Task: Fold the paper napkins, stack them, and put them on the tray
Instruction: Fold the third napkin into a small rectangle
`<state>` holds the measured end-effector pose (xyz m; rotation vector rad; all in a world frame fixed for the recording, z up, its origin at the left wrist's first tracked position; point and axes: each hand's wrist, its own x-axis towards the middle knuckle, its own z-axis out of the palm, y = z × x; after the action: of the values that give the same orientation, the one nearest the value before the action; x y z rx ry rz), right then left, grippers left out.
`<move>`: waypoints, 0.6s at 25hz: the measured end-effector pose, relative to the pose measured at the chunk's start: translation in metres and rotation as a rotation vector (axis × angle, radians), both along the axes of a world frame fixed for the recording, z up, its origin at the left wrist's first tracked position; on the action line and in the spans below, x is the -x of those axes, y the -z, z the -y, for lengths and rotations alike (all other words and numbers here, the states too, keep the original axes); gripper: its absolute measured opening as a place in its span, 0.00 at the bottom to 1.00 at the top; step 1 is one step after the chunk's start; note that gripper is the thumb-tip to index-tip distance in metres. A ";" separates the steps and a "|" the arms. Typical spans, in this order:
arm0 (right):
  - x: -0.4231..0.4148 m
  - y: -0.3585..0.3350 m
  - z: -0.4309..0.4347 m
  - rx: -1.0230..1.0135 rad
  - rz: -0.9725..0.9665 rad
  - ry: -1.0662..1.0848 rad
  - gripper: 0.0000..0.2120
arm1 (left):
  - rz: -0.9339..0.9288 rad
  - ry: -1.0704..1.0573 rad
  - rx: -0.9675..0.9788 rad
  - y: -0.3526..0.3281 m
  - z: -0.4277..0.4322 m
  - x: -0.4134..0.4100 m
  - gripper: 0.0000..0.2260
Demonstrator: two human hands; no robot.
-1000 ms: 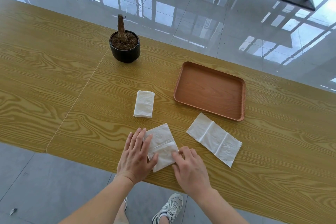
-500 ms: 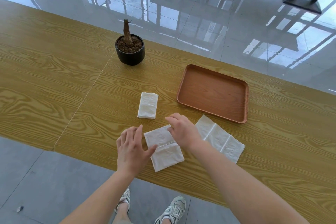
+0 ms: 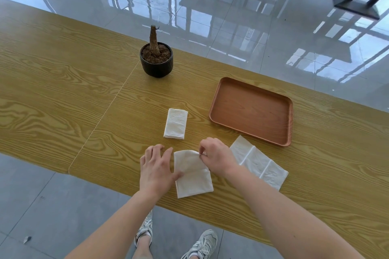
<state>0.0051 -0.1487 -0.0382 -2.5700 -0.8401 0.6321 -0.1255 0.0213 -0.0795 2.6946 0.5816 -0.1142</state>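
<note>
A white napkin [image 3: 192, 176] lies near the table's front edge, partly folded. My right hand [image 3: 216, 156] pinches its far right corner between thumb and fingers. My left hand [image 3: 156, 167] rests flat beside its left edge, the thumb touching the paper. A folded napkin [image 3: 176, 123] lies farther back on the table. An unfolded napkin [image 3: 260, 163] with creases lies to the right, partly under my right wrist. The brown tray [image 3: 219, 107] sits behind it with nothing on it.
A black pot [image 3: 156, 65] with a bare trunk stands at the back of the wooden table [image 3: 63, 90]. The table's front edge runs just below the napkin. My shoes show on the grey floor below.
My right hand moved from the napkin's near edge up to its far right corner and pinched it. My left hand slid off the napkin to its left edge.
</note>
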 end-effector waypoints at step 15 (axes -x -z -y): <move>0.015 -0.014 0.026 -0.236 -0.130 0.202 0.06 | 0.214 0.007 0.288 -0.025 0.002 -0.016 0.04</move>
<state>-0.0103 -0.1745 -0.0241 -2.3347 -0.5668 0.5932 -0.1100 0.0197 -0.0542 2.3906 0.4526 0.0820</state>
